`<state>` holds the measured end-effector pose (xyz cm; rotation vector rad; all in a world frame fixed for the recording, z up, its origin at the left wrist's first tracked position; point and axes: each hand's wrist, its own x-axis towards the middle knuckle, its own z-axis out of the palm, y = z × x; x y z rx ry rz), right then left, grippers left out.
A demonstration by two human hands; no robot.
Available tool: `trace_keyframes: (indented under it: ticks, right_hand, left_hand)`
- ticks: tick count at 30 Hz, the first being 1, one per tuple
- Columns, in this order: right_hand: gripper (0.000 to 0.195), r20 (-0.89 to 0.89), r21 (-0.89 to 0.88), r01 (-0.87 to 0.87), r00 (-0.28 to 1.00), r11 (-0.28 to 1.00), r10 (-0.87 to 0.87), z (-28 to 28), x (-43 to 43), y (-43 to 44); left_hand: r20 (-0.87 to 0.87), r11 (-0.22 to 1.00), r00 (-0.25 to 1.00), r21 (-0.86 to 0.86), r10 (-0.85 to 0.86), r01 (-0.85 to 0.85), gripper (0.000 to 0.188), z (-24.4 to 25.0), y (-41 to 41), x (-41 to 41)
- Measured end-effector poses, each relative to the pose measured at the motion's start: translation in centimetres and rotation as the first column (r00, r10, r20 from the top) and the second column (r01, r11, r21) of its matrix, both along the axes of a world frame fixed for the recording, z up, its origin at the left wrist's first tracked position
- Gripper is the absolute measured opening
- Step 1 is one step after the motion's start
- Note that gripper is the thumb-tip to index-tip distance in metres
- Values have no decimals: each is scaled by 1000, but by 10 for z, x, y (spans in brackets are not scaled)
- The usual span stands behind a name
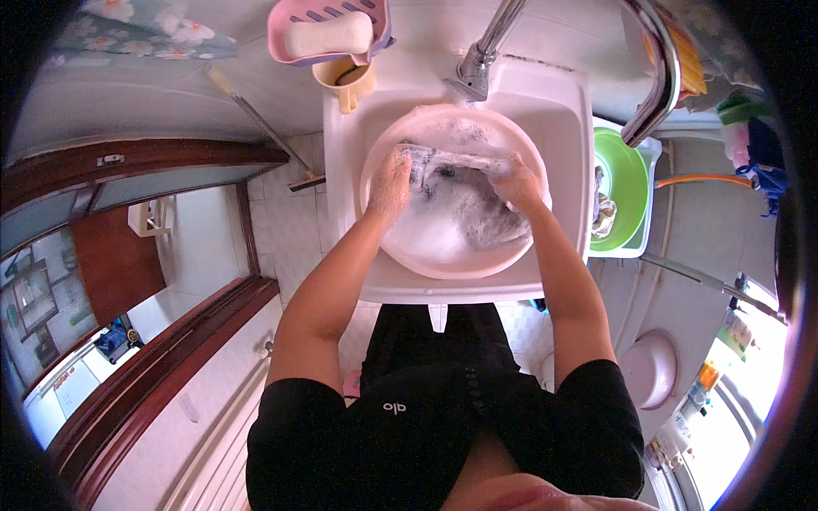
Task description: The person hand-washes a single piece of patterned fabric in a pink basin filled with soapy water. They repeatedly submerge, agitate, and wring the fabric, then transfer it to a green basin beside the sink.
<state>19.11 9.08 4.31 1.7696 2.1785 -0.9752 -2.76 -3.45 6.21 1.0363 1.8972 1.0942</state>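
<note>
A pink round basin (447, 271) stands in a white sink (565, 160), full of suds and wet cloth. My left hand (391, 182) grips one end of a soapy cloth (457, 158) near the basin's left side. The other end is in my right hand (519, 182), so the cloth stretches between both hands just over the foam. More dark, sudsy cloth (495, 220) lies in the basin below my right hand; how far it reaches under the foam is hidden. Both hands are wet with lather.
A metal faucet (474, 70) rises behind the basin. At the back left are a pink soap dish (278, 32) with a white bar of soap (329, 34) and a yellow mug (345, 80). Right of the sink stands a green basin (629, 191) holding cloths. A long-handled squeegee (307, 183) leans at left.
</note>
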Motion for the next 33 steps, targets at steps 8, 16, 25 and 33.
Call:
trace_keyframes:
  ticks: [8,16,25,33]
  right_hand:
    - [61,-751,-34,210,640,977,-163,88,1,-7]
    - [61,-2,205,-185,982,961,189,-27,-21,-11]
    - [44,398,-266,-488,730,831,556,-182,-16,-36]
    - [41,316,-432,-415,761,800,566,-186,13,-18]
  left_hand:
    - [263,893,943,345,205,-291,26,83,2,9]
    - [-458,960,847,-197,-271,200,28,-43,27,33]
    - [-218,601,686,-701,-694,385,37,-168,21,51]
    - [-302,791,807,-534,-507,298,33,-189,15,29]
